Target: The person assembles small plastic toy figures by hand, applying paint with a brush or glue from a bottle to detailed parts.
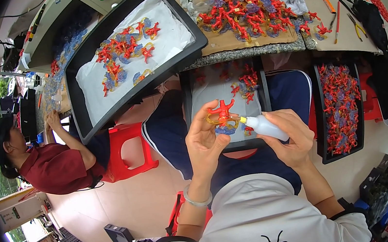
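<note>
My left hand (205, 141) pinches a small plastic figure (223, 112) between thumb and fingers. The piece has a red branching top, a clear yellow curved part and a translucent blue base. My right hand (290, 135) is wrapped round a white squeeze bottle (267, 128), its yellow nozzle tip pointing left and touching or nearly touching the figure; I cannot tell which. Below both hands, a black tray (262, 87) lined with white paper lies over my lap, with several similar figures in it.
A large black tray (200, 37) of figures stands tilted at the left. Beyond my lap is a worktop (287, 46) bearing a heap of red figures (243, 11). A full black crate (341, 106) stands at the right. A co-worker (52, 164) sits at the left; pliers (357, 26) lie far right.
</note>
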A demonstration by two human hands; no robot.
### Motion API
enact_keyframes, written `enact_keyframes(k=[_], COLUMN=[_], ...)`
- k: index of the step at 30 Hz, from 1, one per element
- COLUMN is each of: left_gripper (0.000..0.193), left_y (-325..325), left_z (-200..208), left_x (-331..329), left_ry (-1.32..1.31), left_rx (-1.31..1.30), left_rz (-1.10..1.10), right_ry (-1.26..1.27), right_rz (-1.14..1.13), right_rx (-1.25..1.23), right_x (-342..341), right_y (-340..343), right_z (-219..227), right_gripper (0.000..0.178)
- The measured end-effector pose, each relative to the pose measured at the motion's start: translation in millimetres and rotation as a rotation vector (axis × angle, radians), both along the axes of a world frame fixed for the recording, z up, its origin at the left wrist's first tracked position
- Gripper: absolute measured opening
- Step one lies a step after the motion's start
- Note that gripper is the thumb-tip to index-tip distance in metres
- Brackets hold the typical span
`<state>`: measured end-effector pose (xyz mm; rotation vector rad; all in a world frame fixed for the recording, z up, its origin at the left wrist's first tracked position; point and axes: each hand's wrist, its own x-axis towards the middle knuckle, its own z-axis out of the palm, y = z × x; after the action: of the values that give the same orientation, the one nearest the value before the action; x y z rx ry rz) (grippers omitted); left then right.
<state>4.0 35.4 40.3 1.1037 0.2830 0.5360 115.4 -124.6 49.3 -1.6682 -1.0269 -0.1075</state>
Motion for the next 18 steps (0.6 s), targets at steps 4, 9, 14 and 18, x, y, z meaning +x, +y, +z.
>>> enact_keyframes(k=[4,9,14,18], left_gripper=[0.071,0.079,0.08,0.081], left_y=[-0.5,-2.1,-1.8,-1.9], left_z=[-0.8,0.1,-1.1,-3.5], left_x=[-1.2,-0.5,-2.0,-2.6], left_ry=[0.019,0.084,0.096,0.096], left_rx=[0.007,0.054,0.078,0.091], left_rz=[0.003,0.044,0.039,0.043], right_ry=[-0.004,-0.001,-0.035,-0.083], right_rz=[0.006,0.01,0.001,0.007], right_rx=[-0.012,-0.042,-0.054,-0.041], right_x=[0.8,0.5,0.0,1.0], right_y=[-1.1,-2.2,-2.6,-2.6], right_z=[5.5,11.7,15.8,16.6], right_gripper=[0.045,0.045,0.044,0.045])
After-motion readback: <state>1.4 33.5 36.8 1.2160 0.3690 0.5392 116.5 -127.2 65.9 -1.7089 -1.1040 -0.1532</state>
